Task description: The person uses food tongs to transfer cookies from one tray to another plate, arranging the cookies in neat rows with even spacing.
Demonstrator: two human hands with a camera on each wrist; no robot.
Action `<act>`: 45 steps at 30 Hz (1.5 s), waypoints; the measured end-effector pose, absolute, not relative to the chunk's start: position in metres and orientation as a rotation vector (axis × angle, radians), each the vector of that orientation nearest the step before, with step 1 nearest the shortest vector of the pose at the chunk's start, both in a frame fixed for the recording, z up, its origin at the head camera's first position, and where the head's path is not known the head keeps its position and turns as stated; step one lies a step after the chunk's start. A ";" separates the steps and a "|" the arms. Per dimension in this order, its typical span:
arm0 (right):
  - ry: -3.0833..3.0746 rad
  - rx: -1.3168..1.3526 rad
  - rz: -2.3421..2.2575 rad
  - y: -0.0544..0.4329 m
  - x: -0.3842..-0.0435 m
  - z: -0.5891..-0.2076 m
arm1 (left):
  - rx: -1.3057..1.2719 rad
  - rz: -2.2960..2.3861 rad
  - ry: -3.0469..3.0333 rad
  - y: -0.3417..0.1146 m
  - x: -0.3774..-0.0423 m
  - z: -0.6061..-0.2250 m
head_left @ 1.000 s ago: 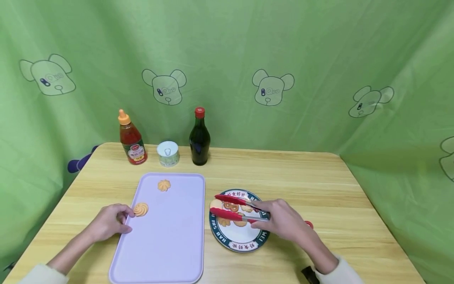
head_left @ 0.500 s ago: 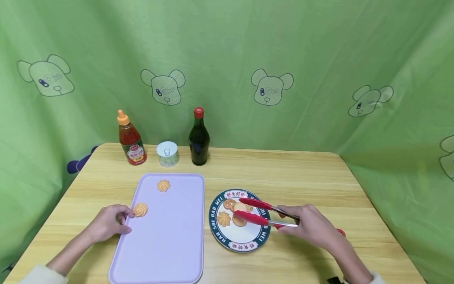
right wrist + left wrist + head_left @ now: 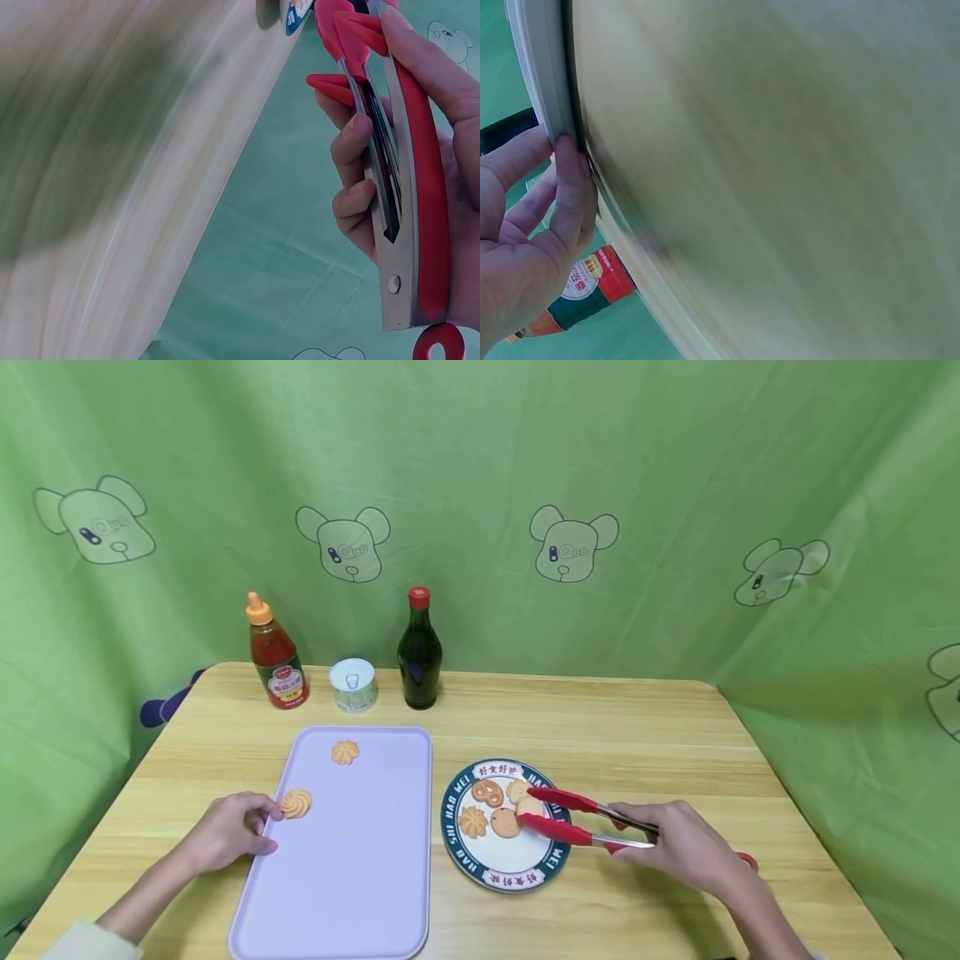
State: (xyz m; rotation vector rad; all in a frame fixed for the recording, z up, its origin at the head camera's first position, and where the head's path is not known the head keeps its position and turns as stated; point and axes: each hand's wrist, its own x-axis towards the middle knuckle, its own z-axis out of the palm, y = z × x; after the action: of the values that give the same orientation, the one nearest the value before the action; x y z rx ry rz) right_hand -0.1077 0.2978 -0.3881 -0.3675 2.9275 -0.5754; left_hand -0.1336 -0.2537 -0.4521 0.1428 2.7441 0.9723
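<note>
"Lilac first: that smooth, plastic-looking rectangular tray [image 3: 352, 877]. How many biscuits on it?"

"Two. One ridged golden flower-shaped biscuit [image 3: 345, 752] near the far end, one golden swirl biscuit [image 3: 296, 803] by the left rim, just beside the bare left hand [image 3: 232, 831]. That grip has the rim pinched between thumb and fingers."

"And the round white plate with the dark teal lettered border [image 3: 510, 860]?"

"Five by my count: a brown pretzel-shaped biscuit [image 3: 487, 793], another ridged flower biscuit [image 3: 472, 822], a flat tan round biscuit [image 3: 506, 822], a pale frilly-edged biscuit [image 3: 517, 790] and a pale smooth round biscuit [image 3: 530, 808] on the right side. So seven in all."

"Other hand?"

"The bare right hand [image 3: 667, 839] has its grip curled round one pair of steel tongs with red tips [image 3: 558, 832]. The tips are spread, with that smooth round one between them. Can't tell if they're actually squeezing it. There's also a red loop [image 3: 422, 341] at the tail end."

"Anything at the back?"

"Three containers standing on the pale wood-grain bench [image 3: 645, 735]: a red sauce bottle with an orange nozzle [image 3: 275, 647], a short round can with a pull ring [image 3: 353, 689] and a dark green, glass-looking bottle with a red cap [image 3: 420, 664]. Behind, a creased green cloth curtain [image 3: 465, 460] with five outlined mouse heads in the head view, the rightmost cut off."
</note>
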 end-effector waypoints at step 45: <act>2.934 -0.358 -0.487 0.294 -0.120 -0.374 | 0.118 0.978 2.723 -0.254 -0.135 -0.452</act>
State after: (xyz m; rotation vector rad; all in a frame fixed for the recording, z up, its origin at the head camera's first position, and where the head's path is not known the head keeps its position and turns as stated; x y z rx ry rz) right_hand -0.1203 0.2935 -0.3743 -0.3576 2.9339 -0.4868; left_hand -0.1348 -0.2541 -0.4523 0.1177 2.7234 0.9784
